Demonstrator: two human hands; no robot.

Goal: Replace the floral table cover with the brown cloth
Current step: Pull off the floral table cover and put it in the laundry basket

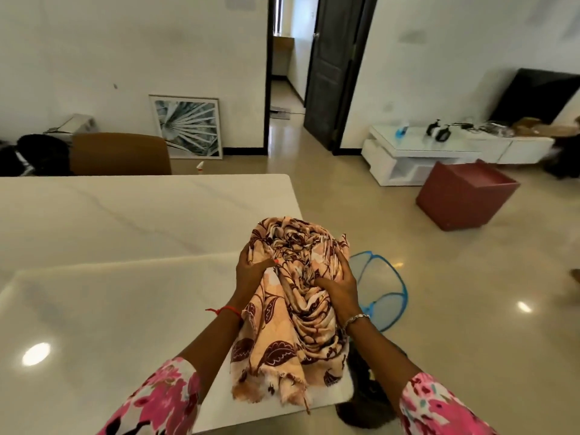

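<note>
Both forearms are bare below loose sleeves printed with pink, red and white flowers, the left sleeve [163, 400] also showing dark patches and the right sleeve [439, 409] touches of pale blue. Just behind the left grip [251, 274] a thin red thread [224, 310] circles the wrist, its loose end sticking out, and one nail there is painted coral. Just behind the right grip [340, 287] sits a silvery beaded bracelet [356, 318].

fingertips [317, 282] buried in floral cover [295, 309] | right-edge figure [565, 158] blurred, possibly a person
</note>
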